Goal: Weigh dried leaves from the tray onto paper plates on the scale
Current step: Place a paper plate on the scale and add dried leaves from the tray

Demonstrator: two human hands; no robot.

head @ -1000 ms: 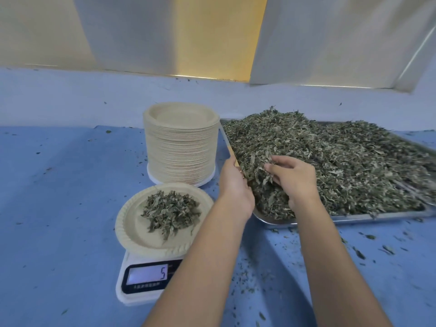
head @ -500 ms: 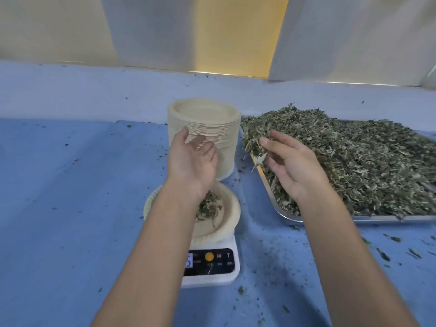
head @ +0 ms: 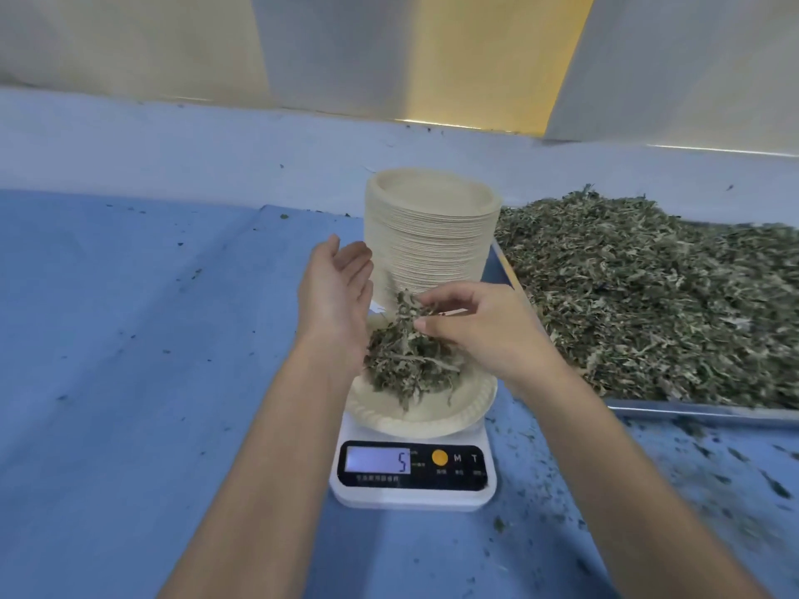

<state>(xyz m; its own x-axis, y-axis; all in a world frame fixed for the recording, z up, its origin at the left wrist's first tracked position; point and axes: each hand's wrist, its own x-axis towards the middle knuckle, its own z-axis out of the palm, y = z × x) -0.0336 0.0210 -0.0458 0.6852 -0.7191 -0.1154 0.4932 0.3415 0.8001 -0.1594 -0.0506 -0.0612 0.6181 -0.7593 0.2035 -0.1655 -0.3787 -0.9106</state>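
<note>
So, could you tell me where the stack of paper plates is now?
Head view, centre: the plate stack stands behind the scale, left of the tray.

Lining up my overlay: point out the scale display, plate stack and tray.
scale display [head: 378, 460], head view, lit screen
plate stack [head: 432, 252], head view, ribbed side
tray [head: 691, 412], head view, near metal rim

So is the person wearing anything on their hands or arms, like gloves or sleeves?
No. The left hand and the right hand are both bare: no gloves, rings, watch or band can be seen. The left forearm and right forearm are bare too, with no sleeve showing down to the bottom edge of the picture.
</note>
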